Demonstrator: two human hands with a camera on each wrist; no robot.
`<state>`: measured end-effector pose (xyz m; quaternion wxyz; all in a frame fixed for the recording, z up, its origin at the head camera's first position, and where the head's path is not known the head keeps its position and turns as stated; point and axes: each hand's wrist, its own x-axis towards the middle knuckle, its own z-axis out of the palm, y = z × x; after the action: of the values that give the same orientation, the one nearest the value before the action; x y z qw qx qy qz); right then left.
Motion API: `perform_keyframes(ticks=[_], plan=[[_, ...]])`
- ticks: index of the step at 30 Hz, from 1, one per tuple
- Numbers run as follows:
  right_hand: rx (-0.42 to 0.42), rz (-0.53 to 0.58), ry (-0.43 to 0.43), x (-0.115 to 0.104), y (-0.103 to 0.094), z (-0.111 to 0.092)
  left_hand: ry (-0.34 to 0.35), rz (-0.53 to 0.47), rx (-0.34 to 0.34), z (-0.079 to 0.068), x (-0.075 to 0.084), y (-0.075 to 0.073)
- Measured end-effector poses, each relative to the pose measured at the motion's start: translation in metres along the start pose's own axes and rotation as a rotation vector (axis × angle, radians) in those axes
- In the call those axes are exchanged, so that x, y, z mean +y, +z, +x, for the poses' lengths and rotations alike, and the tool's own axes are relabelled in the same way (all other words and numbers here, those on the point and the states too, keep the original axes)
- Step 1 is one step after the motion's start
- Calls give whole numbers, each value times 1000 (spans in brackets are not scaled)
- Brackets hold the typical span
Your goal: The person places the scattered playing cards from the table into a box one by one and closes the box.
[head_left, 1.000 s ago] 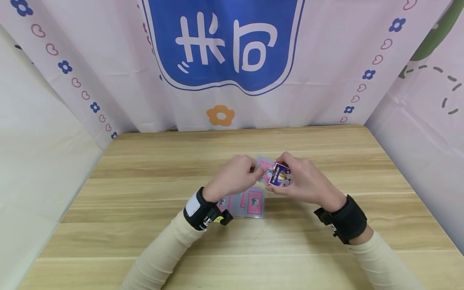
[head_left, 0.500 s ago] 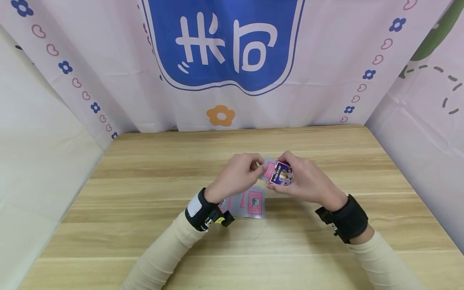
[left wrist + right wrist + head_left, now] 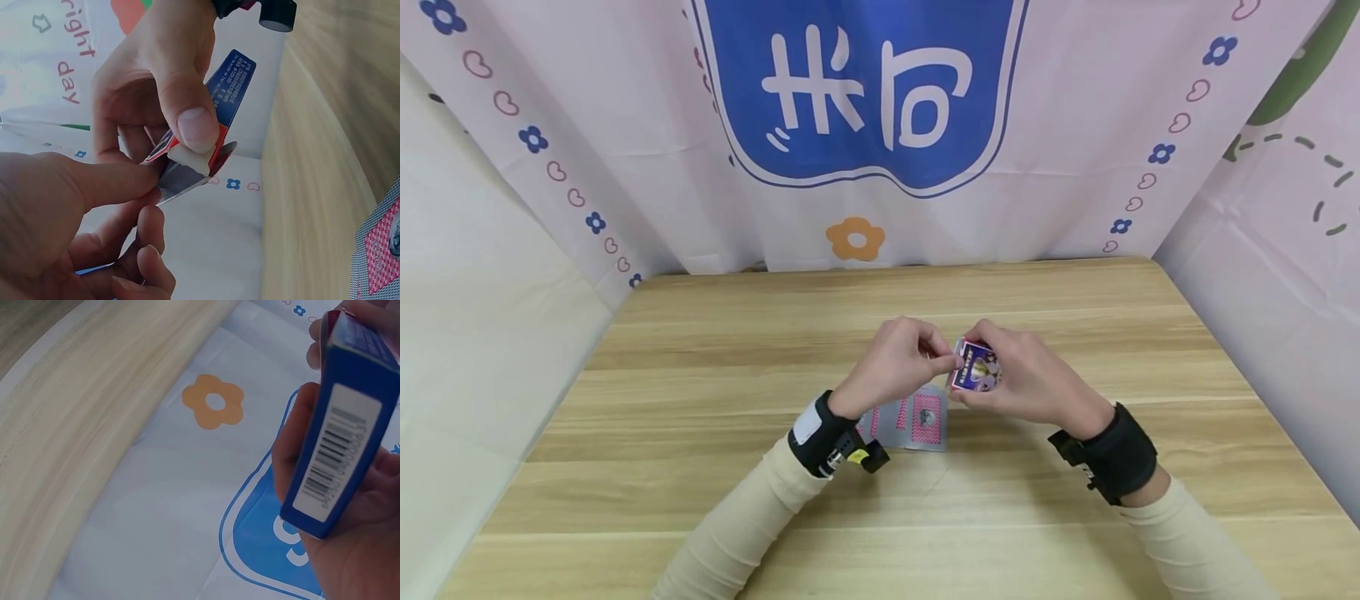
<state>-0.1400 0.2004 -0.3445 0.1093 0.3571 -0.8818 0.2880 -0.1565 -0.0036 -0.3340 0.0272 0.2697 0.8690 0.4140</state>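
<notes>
My right hand (image 3: 1033,375) grips a small blue playing-card box (image 3: 979,367) with a picture on its front. Its barcode end shows large in the right wrist view, while the opposite end stands open toward my left hand (image 3: 898,362). Thumb and fingertips of that left hand pinch a grey-edged playing card (image 3: 181,180), which lies mostly inside the box with one edge still out. In the left wrist view, the right thumb presses beside a pale flap at the mouth. Nearer me, pink-and-grey playing cards (image 3: 927,419) lie face down on the table, partly hidden by the left hand and wrist.
The wood-grain table (image 3: 1015,533) ends at a printed curtain (image 3: 1045,208) behind, with pale cloth at both sides. Each wrist wears a black strap with a small camera (image 3: 875,457).
The pinched card has slid to the right into the box, so much less of it shows. My left hand has moved right with it; the box has tilted slightly.
</notes>
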Motion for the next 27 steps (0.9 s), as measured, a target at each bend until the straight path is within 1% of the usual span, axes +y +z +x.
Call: perform_keyframes(ticks=[2,7,10,13,17,19,21,24,25,27], plan=[[-5,-2,4,0,0,0,6,5,-12,0,1,-2],[-15,2,18,3,0,0,32,72,-28,0,3,-4],[-17,5,19,2,0,0,39,86,-40,0,2,-4],[-14,0,1,2,0,0,0,54,-60,1,1,-3],[-24,-17,-18,1,2,-1,-85,-2,-112,1,-3,-1],[-37,-13,-12,2,3,-1,-108,-14,-139,2,-5,-1],[-50,1,7,4,4,-2,-106,-10,-159,2,-6,-2],[-62,14,47,8,3,-1,-80,4,-168,4,-8,-4],[-64,10,59,9,3,-1,-70,23,-168,4,-8,-4],[-69,4,78,11,3,-1,-60,103,-174,5,-11,-4]])
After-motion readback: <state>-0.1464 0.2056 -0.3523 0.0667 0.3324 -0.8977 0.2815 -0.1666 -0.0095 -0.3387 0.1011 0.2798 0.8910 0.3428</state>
